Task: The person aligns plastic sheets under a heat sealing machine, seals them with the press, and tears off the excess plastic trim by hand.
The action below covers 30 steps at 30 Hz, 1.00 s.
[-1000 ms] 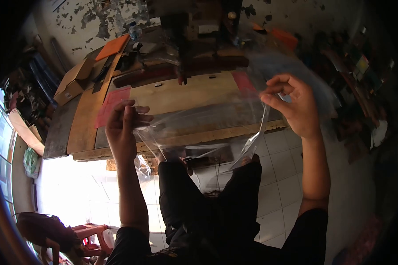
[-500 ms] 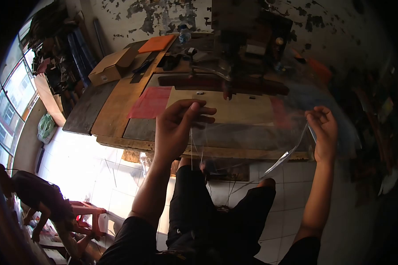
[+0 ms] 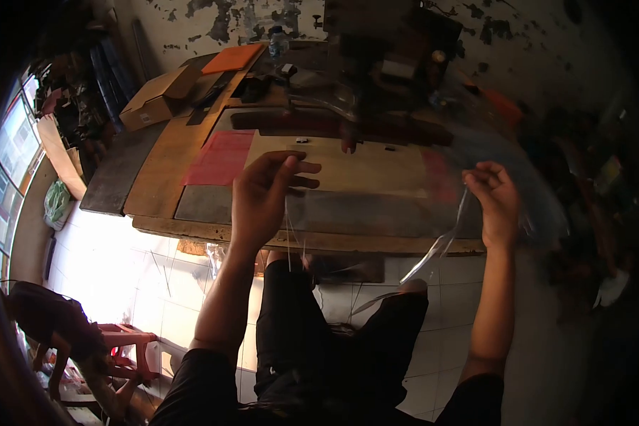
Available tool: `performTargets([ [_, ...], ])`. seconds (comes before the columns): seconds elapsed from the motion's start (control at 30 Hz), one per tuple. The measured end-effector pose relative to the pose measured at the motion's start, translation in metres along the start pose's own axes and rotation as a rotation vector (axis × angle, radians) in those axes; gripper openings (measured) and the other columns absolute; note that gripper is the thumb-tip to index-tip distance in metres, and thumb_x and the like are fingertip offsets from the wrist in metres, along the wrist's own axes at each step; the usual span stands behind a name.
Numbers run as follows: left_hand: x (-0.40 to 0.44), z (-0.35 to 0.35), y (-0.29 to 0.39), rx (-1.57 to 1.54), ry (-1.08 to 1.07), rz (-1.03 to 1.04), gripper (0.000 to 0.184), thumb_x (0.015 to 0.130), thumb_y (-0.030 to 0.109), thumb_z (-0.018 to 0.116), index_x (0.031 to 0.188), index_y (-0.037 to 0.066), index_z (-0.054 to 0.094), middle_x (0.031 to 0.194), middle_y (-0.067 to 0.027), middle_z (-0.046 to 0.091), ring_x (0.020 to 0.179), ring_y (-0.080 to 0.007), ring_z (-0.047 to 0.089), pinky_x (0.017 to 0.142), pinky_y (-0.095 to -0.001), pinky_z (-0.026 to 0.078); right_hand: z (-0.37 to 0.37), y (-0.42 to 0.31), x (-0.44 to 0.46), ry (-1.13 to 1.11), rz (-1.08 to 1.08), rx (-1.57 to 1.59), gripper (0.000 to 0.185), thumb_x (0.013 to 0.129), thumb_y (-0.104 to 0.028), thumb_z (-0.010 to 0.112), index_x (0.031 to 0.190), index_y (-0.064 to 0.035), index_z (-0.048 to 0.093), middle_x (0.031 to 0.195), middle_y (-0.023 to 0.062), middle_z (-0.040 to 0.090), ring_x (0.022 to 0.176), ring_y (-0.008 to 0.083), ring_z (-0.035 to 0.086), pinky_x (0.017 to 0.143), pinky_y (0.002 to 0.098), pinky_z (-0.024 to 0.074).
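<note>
A clear plastic sheet [image 3: 427,261] hangs between my hands, in front of the worktable's near edge. It is so see-through that mostly its glinting edges and folds show. My left hand [image 3: 263,199] pinches its left side between thumb and forefinger, with the other fingers stretched out. At the right, my right hand [image 3: 495,202] is closed on the sheet's other top corner, its fingers curled. Beyond the hands lies a cream-coloured pad [image 3: 348,170] with red sheeting [image 3: 220,157] at its left end. A long dark bar [image 3: 341,128] of a machine spans the pad's far side.
On the worktable [image 3: 145,167] at the left are a cardboard box [image 3: 156,96] and an orange pad [image 3: 233,59]. A water bottle [image 3: 277,42] stands behind. Clear bluish sheeting [image 3: 532,177] lies at the right. Another person [image 3: 57,319] bends near a red stool [image 3: 131,344] at lower left.
The whole view has shifted slightly, so hands and table appear further left. The right side of the sheet hangs a little differently; both hands keep their hold.
</note>
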<state>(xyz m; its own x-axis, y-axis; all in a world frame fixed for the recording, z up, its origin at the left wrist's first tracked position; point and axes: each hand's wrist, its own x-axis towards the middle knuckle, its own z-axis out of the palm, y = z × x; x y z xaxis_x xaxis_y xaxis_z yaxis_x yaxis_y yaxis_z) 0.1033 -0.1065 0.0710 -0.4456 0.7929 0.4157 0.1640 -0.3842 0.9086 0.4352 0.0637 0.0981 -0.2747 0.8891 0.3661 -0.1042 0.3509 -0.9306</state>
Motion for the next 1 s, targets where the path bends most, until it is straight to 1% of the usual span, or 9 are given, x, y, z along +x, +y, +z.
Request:
performTargets([
  [0.1, 0.013, -0.010, -0.022, 0.049, 0.009, -0.089, 0.035, 0.109, 0.026, 0.058, 0.123, -0.005, 0.065, 0.102, -0.0164, 0.077, 0.086, -0.0224, 0.077, 0.076, -0.0309, 0.060, 0.009, 0.021, 0.014, -0.026, 0.059, -0.060, 0.029, 0.094, -0.002, 0.073, 0.119, 0.0000, 0.060, 0.107, 0.0092, 0.073, 0.097, 0.0119, 0.069, 0.084, 0.0236, 0.0531],
  [0.2, 0.021, -0.014, -0.046, 0.154, 0.063, -0.025, 0.027, 0.108, 0.019, 0.057, 0.117, -0.005, 0.067, 0.101, -0.0160, 0.078, 0.089, -0.0205, 0.077, 0.077, -0.0305, 0.059, 0.021, 0.044, 0.024, -0.051, 0.048, -0.081, 0.027, 0.094, -0.003, 0.074, 0.117, -0.0008, 0.062, 0.106, 0.0082, 0.073, 0.097, 0.0105, 0.069, 0.083, 0.0226, 0.0528],
  [0.43, -0.037, -0.020, -0.082, 0.325, 0.150, 0.011, 0.020, 0.108, 0.014, 0.055, 0.107, -0.001, 0.067, 0.096, -0.0116, 0.078, 0.096, -0.0195, 0.075, 0.082, -0.0315, 0.056, 0.027, 0.090, -0.020, -0.092, 0.023, -0.288, 0.030, 0.096, -0.010, 0.075, 0.123, 0.0011, 0.067, 0.102, 0.0069, 0.074, 0.101, 0.0115, 0.068, 0.091, 0.0275, 0.0516],
  [0.53, -0.069, -0.020, -0.091, 0.513, 0.182, 0.131, 0.013, 0.106, 0.007, 0.057, 0.106, -0.001, 0.066, 0.096, -0.0121, 0.077, 0.097, -0.0208, 0.075, 0.083, -0.0321, 0.056, 0.025, 0.089, -0.036, -0.062, 0.046, -0.336, 0.029, 0.097, -0.014, 0.075, 0.122, 0.0003, 0.071, 0.101, 0.0064, 0.075, 0.099, 0.0121, 0.068, 0.090, 0.0292, 0.0514],
  [0.6, -0.082, -0.021, -0.104, 0.568, 0.281, 0.245, 0.011, 0.098, -0.004, 0.062, 0.106, 0.001, 0.069, 0.097, -0.0131, 0.078, 0.092, -0.0253, 0.077, 0.080, -0.0336, 0.057, 0.025, 0.081, -0.044, -0.082, 0.081, -0.455, 0.027, 0.098, -0.018, 0.074, 0.119, -0.0006, 0.072, 0.098, 0.0050, 0.075, 0.097, 0.0124, 0.068, 0.091, 0.0304, 0.0513],
  [0.77, -0.107, -0.023, -0.127, 0.594, 0.290, 0.293, 0.016, 0.097, -0.009, 0.061, 0.108, 0.002, 0.064, 0.100, -0.0151, 0.078, 0.099, -0.0271, 0.077, 0.088, -0.0367, 0.059, 0.027, 0.094, -0.061, -0.068, 0.059, -0.373, 0.020, 0.102, -0.019, 0.069, 0.109, -0.0001, 0.071, 0.097, 0.0051, 0.075, 0.096, 0.0125, 0.068, 0.091, 0.0303, 0.0514],
  [0.83, -0.109, -0.022, -0.128, 0.547, 0.240, 0.377, 0.021, 0.097, -0.012, 0.058, 0.111, 0.004, 0.061, 0.101, -0.0164, 0.079, 0.102, -0.0280, 0.077, 0.096, -0.0434, 0.058, 0.033, 0.096, -0.071, -0.026, 0.045, -0.302, 0.017, 0.105, -0.015, 0.063, 0.104, 0.0009, 0.068, 0.098, 0.0070, 0.075, 0.096, 0.0124, 0.068, 0.089, 0.0294, 0.0515],
  [0.93, -0.110, -0.024, -0.132, 0.595, 0.210, 0.470, 0.023, 0.098, -0.012, 0.055, 0.112, 0.006, 0.059, 0.100, -0.0156, 0.079, 0.103, -0.0283, 0.077, 0.102, -0.0488, 0.055, 0.042, 0.116, -0.084, 0.053, -0.058, -0.165, 0.015, 0.107, -0.012, 0.058, 0.108, 0.0018, 0.064, 0.098, 0.0085, 0.075, 0.092, 0.0118, 0.068, 0.088, 0.0291, 0.0515],
  [1.0, -0.111, -0.024, -0.131, 0.623, 0.222, 0.476, 0.022, 0.099, -0.012, 0.054, 0.111, 0.006, 0.059, 0.099, -0.0147, 0.080, 0.103, -0.0286, 0.077, 0.102, -0.0493, 0.054, 0.039, 0.141, -0.090, 0.033, -0.156, -0.181, 0.013, 0.108, -0.009, 0.054, 0.111, 0.0019, 0.061, 0.103, 0.0109, 0.076, 0.089, 0.0119, 0.069, 0.081, 0.0269, 0.0524],
])
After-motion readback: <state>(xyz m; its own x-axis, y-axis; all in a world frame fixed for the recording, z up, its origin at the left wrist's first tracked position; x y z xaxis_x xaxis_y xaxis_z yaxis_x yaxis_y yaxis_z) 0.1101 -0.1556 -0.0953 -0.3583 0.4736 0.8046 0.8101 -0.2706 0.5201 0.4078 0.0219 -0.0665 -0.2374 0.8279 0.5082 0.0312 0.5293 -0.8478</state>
